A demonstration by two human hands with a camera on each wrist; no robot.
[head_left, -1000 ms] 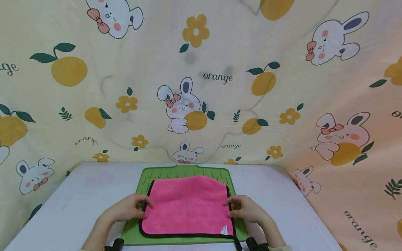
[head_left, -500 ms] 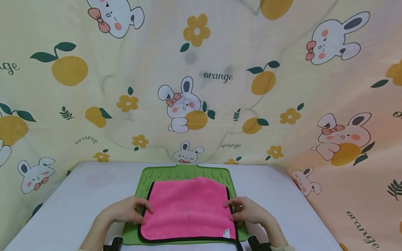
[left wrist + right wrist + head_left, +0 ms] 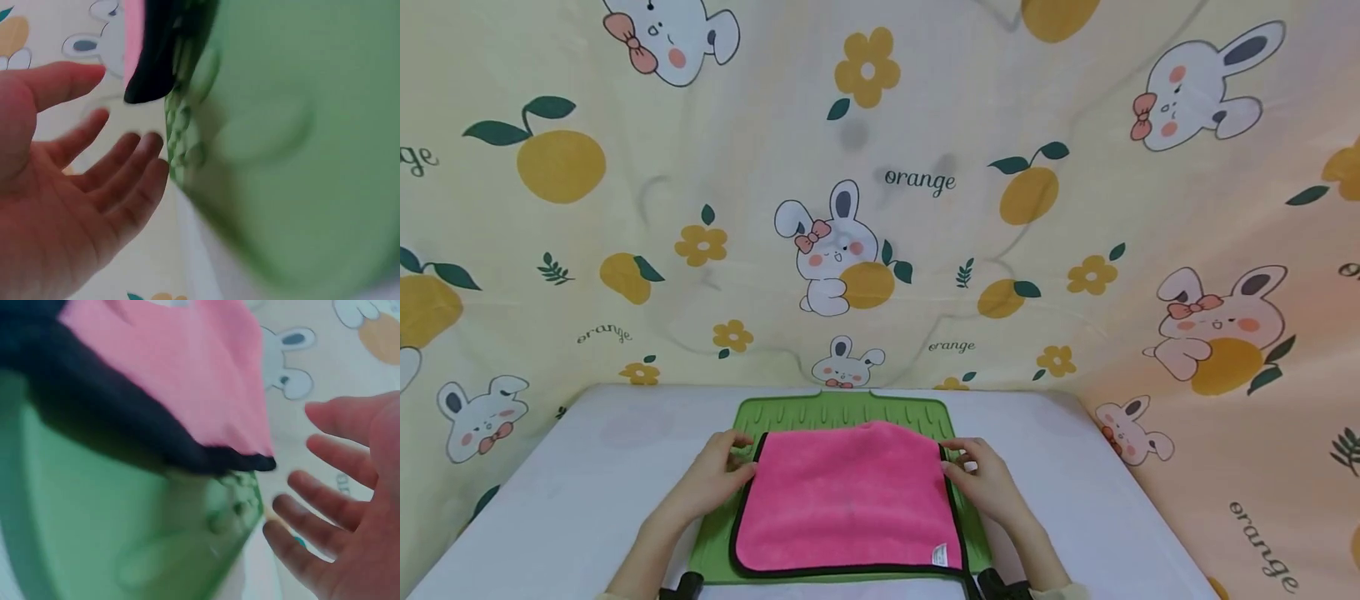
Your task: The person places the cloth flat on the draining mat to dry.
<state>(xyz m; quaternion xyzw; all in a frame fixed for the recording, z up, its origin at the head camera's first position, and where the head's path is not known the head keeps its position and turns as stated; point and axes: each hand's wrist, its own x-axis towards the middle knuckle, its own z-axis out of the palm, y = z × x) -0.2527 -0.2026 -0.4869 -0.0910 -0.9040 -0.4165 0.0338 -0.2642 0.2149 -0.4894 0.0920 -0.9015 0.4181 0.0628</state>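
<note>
A pink cloth [image 3: 850, 500] with black edging on its sides and near edge lies spread over a green ridged board [image 3: 842, 407]. A small white tag [image 3: 939, 554] shows at its near right corner. My left hand [image 3: 711, 479] is beside the cloth's far left corner, and my right hand [image 3: 988, 483] is beside the far right one. In the left wrist view the thumb and fingers are loosely spread, apart from the black edging [image 3: 156, 56]. The right wrist view shows spread fingers and a gap between them and the cloth's corner [image 3: 240, 434].
The green board rests on a white table [image 3: 625, 450]. Behind and to the right hangs a cream sheet [image 3: 917, 275] printed with rabbits and oranges. A black wrist strap [image 3: 683, 585] shows at the left forearm, another [image 3: 1003, 585] at the right.
Both hands have let go of the cloth's side edges and moved away from me toward its far corners. The cloth has shifted slightly toward me.
</note>
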